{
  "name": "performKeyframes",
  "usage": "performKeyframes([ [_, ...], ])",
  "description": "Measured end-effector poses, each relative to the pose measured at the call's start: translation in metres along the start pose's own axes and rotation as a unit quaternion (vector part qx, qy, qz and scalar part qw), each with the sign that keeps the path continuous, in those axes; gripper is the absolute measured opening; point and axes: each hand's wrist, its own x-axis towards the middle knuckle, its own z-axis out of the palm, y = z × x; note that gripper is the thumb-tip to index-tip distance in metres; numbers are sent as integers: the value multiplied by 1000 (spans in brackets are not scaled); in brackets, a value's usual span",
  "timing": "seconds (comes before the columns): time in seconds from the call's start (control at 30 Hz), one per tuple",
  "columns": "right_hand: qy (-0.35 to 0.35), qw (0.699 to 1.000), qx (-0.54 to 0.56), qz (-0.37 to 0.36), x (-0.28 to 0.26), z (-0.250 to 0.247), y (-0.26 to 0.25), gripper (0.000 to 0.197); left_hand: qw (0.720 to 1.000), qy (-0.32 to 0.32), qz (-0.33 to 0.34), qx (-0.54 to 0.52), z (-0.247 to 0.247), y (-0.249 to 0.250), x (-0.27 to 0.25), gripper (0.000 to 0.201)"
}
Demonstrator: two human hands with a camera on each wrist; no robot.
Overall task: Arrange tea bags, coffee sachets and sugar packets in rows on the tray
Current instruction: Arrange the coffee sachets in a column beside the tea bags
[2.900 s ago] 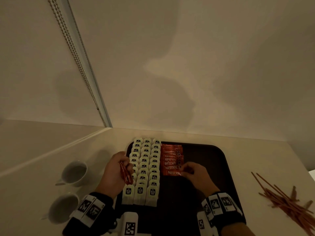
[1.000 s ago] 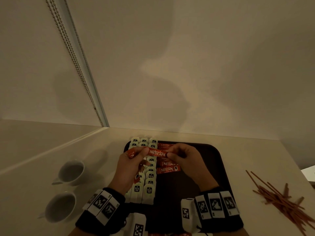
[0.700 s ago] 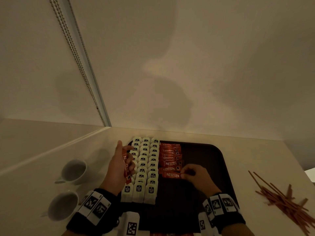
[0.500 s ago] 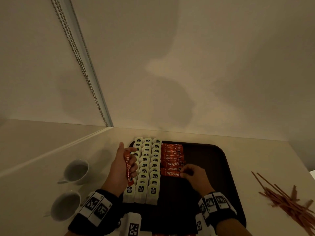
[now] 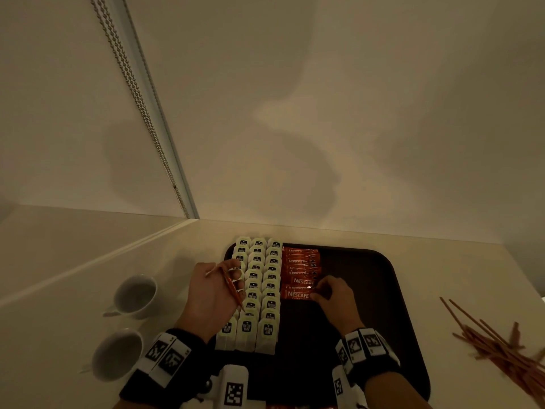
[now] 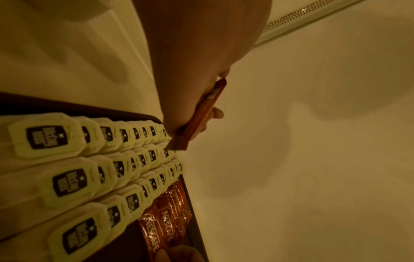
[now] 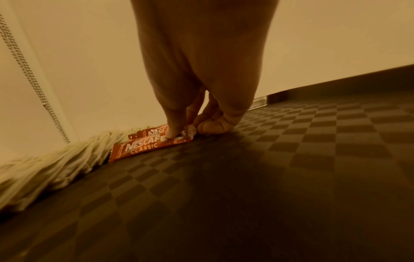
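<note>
A dark tray (image 5: 368, 290) holds three rows of white tea bags (image 5: 255, 287) on its left side. Beside them runs a column of red coffee sachets (image 5: 299, 271). My right hand (image 5: 333, 293) pinches the right end of the nearest sachet (image 7: 145, 146), which lies flat on the tray. My left hand (image 5: 216, 290) hovers over the tea bags' left edge and grips a small stack of red sachets (image 6: 201, 113) edge-on. The tea bags (image 6: 67, 168) and laid sachets (image 6: 165, 218) show in the left wrist view.
Two white cups (image 5: 137, 293) (image 5: 116, 354) stand on the counter left of the tray. A heap of thin brown stick packets (image 5: 501, 346) lies to the right. The wall rises behind the tray, with a bead chain (image 5: 132, 93) at its left. The tray's right half (image 7: 291, 159) is bare.
One second ago both hands held a sachet above the tray. The right hand then carried it down to the near end of the column, and the left hand drew back left with its stack.
</note>
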Motion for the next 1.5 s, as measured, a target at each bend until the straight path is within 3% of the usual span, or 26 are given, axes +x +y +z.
performKeyframes([
  [0.2,2,1000,-2,-8,-3,-6,-1,21,996,38,32,67,16,-2,-2,18],
  [0.33,28,996,65,-47,-10,-18,-29,13,991,14,83,103,20,-4,1,15],
  [0.37,13,992,107,-58,-16,-23,-43,8,988,11,92,123,21,-6,2,15],
  [0.43,-83,969,222,-76,-30,-32,-72,11,982,5,108,156,22,-10,2,16],
  [0.5,-182,913,360,-60,-41,-37,-95,21,979,-12,119,164,24,-13,1,17],
  [0.53,-188,898,392,-64,-44,-39,-100,21,980,-30,121,153,24,-14,-1,18],
  [0.67,-64,938,309,-142,-42,-37,-103,7,987,-82,106,93,25,-10,-4,29],
  [0.73,-21,942,288,-173,-41,-34,-101,19,989,-90,92,73,26,-9,-4,30],
  [0.83,22,944,254,-209,-41,-31,-100,33,984,-73,125,102,28,-13,-3,27],
  [0.9,16,944,254,-209,-42,-33,-99,38,980,-71,143,116,27,-15,-3,29],
  [1.1,-18,937,290,-196,-40,-47,-99,17,946,-47,189,259,25,-15,-2,22],
  [1.23,-51,931,305,-195,-41,-57,-103,13,943,-25,198,267,26,-14,-2,18],
  [1.4,-75,947,206,-236,-38,-74,-106,13,911,-45,199,359,30,-14,-4,14],
  [1.5,-78,958,179,-212,-30,-78,-94,11,886,-49,186,421,31,-13,-5,26],
])
